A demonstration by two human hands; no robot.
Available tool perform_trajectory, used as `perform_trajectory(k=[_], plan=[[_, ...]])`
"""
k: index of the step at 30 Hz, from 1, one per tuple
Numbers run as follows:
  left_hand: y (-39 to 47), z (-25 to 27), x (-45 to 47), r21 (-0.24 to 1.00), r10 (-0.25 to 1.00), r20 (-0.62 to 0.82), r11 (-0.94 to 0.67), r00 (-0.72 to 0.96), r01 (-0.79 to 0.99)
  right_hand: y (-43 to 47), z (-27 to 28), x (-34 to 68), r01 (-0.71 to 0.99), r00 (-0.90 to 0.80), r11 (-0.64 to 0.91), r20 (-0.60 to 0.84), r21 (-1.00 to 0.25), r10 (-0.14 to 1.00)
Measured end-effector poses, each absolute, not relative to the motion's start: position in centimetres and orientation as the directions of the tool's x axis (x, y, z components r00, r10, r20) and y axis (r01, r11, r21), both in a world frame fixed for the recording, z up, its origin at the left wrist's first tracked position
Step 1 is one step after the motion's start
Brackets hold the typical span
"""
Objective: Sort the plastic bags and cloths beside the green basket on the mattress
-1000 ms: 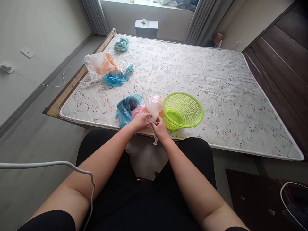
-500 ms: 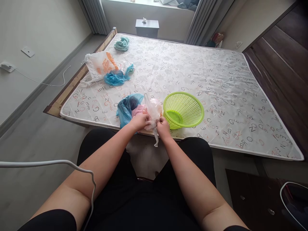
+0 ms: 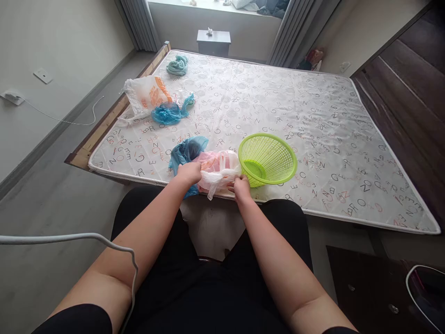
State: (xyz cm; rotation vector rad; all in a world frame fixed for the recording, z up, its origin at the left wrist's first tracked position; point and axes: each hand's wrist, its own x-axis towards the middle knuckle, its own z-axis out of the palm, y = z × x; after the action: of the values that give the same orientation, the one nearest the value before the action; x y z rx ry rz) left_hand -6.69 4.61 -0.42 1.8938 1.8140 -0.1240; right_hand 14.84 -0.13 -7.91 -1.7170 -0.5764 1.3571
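Note:
A thin white plastic bag (image 3: 219, 178) lies at the mattress's near edge, with pink material (image 3: 210, 160) beside and partly under it. My left hand (image 3: 190, 173) is closed at the bag's left side, its fingertips mostly hidden in the folds. On the opposite side, my right hand (image 3: 241, 186) pinches the bag's lower right edge. A crumpled blue plastic bag (image 3: 182, 150) rests just behind and left of my left hand. Close to my right hand stands a green plastic basket (image 3: 267, 157), tilted, with nothing visible inside.
Farther left on the mattress (image 3: 313, 139) are a white bag with orange print (image 3: 148, 95), another blue bag (image 3: 168, 113) and a coiled teal cloth (image 3: 177, 65). A grey cabinet (image 3: 213, 39) stands beyond. A white cable (image 3: 86, 236) crosses above my left arm.
My hands have moved apart, the left one leftward and the right slightly right. The white bag, bunched upright between them before, now lies lower and spread out.

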Motion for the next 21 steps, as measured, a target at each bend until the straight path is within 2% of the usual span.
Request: perform_trajectory(k=[2,3,5,9,13,15,18,21], plan=[[4.2,0.0,-5.6,0.254,0.915,-0.379,-0.038,0.135,0.966,-0.2,-7.6,14.7,-0.082,0.283,-0.529,-0.528,-0.845,0.801],[4.0,0.1,-5.0,0.284,0.925,-0.335,-0.084,0.181,0.955,-0.3,-7.5,14.6,-0.005,0.296,-0.511,-0.49,-0.859,0.82],[3.6,0.1,-4.0,0.351,0.913,-0.289,-0.179,0.288,0.919,-0.5,-7.1,14.5,0.215,0.321,-0.45,-0.373,-0.866,0.871],[2.9,-0.6,-3.1,0.373,0.823,-0.362,-0.302,0.438,0.877,-1.1,-5.9,14.3,0.604,0.201,-0.259,-0.17,-0.754,0.965],[2.7,-1.4,-2.8,0.316,0.802,-0.393,-0.34,0.449,0.886,-1.7,-5.1,14.1,0.736,0.046,-0.038,-0.006,-0.676,0.999],[2.7,-1.6,-2.6,0.315,0.804,-0.377,-0.355,0.459,0.88,-1.6,-5.1,14.4,0.763,-0.019,0.001,-0.02,-0.646,1.0],[2.7,-1.5,-2.5,0.326,0.82,-0.324,-0.371,0.472,0.869,-1.1,-5.6,15.0,0.801,-0.059,-0.052,-0.164,-0.597,0.985],[3.5,-0.7,-3.5,0.357,0.921,-0.222,-0.229,0.32,0.906,-0.7,-6.0,15.7,0.779,-0.021,-0.114,-0.208,-0.616,0.978]])
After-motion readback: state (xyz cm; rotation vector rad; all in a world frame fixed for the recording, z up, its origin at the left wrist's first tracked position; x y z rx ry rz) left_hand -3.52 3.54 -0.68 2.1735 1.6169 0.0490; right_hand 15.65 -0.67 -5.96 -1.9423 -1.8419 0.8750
